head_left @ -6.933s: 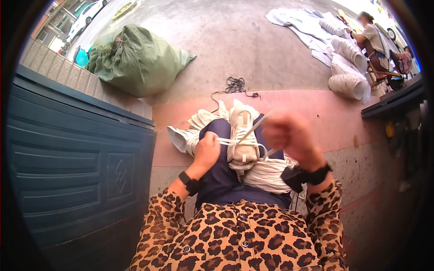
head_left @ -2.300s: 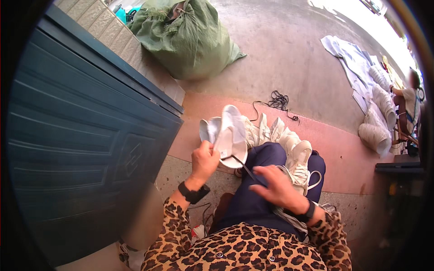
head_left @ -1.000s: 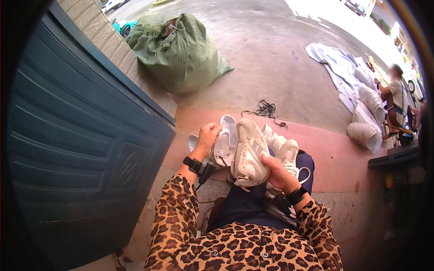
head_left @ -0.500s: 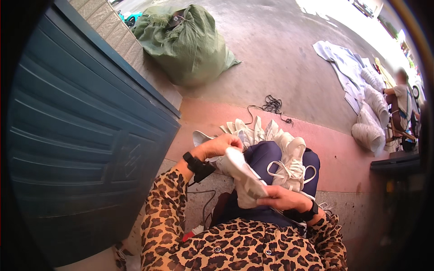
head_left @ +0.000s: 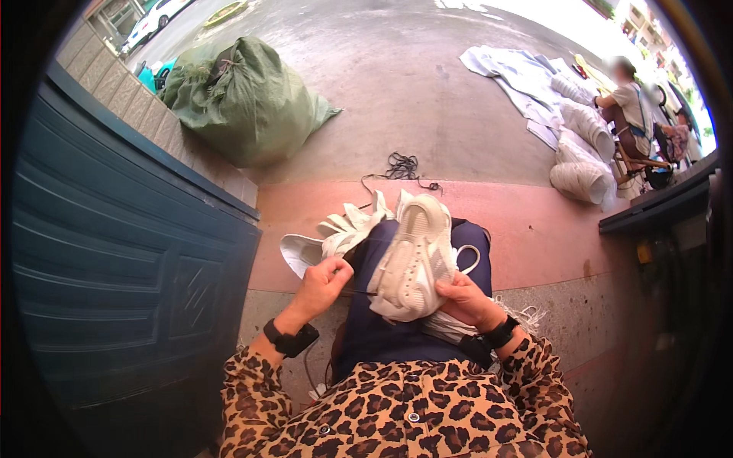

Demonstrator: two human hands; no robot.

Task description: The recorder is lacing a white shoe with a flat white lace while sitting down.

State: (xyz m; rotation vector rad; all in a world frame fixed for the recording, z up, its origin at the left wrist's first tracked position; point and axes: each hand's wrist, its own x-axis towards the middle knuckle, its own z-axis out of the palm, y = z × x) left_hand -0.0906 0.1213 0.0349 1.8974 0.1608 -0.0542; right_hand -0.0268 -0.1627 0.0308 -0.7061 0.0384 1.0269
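My right hand (head_left: 463, 296) grips a cream-white sneaker (head_left: 416, 256) by its side, above my lap. The sneaker is tilted, with a row of eyelets facing up. Closed in a pinch, my left hand (head_left: 327, 281) is just left of it, over my left knee. A thin dark line runs from near those fingers toward the sneaker; what the fingers hold is too small to make out. A pale lace loop (head_left: 475, 261) shows beside the sneaker, on my right thigh. White laces (head_left: 527, 314) hang in a bundle by my right wrist.
White shoe pieces (head_left: 347, 226) line up beyond my left knee. A tangled black cord (head_left: 402, 165) lies on the ground ahead. A green sack (head_left: 240, 107) stands far left, near a dark blue door (head_left: 130, 252). Far right, a person (head_left: 628, 107) sits beside stacked white pieces (head_left: 582, 172).
My left hand has come away from the shoe, down and left. The sneaker in my right hand has turned, showing its eyelets, and now covers most of my lap. The view has shifted.
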